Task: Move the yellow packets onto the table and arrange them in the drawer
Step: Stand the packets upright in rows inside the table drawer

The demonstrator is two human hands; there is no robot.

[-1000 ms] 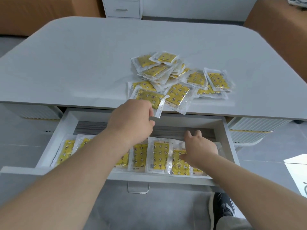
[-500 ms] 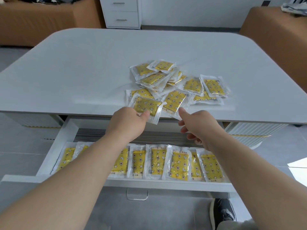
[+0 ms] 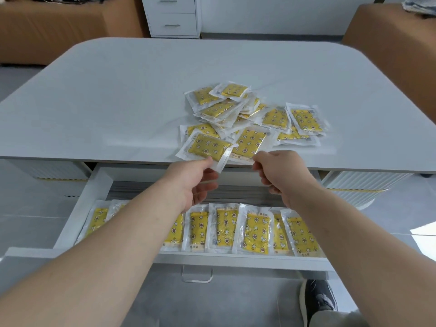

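Hands: your left hand (image 3: 188, 182) pinches front packet (image 3: 205, 148); your right hand (image 3: 283, 175) pinches next packet (image 3: 250, 143).
Why: both lie at bench (image 3: 118, 102) edge, above drawer (image 3: 80, 208).

Far centre, against the wall: white drawer cabinet (image 3: 173, 16) with two metal handles. Far left and far right: brown upholstered seats (image 3: 59, 31), crumpled cloth (image 3: 420, 5) on the right one. Near right, on grey tiled floor (image 3: 236, 305): dark sneaker (image 3: 318, 300) with white sole.

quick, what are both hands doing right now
Left hand: pinches the nearest packet by its corner.
Right hand: pinches the neighbouring packet by its near edge.
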